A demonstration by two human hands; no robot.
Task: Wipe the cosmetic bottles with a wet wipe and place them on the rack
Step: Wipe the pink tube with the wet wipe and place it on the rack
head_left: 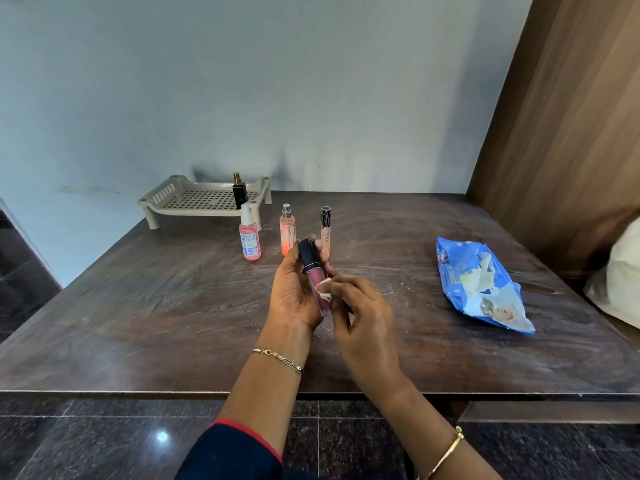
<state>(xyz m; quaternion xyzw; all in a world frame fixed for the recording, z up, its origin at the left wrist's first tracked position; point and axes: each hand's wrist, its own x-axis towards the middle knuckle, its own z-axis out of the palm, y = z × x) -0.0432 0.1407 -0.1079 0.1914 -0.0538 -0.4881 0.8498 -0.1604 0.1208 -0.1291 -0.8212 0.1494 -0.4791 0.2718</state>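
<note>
Our right hand [360, 315] pinches wet wipe [325, 285] against pink lip gloss tube [317, 282]; our left hand [296, 289] wraps fingers round tube, above table [173, 306]. Three bottles stand just behind. Black bottle [239, 192] upright on rack [204, 199]. Wipes pack [481, 285] lies right.

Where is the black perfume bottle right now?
The black perfume bottle stands upright on the rack, near its right front corner, just behind the pink spray bottle.
</note>
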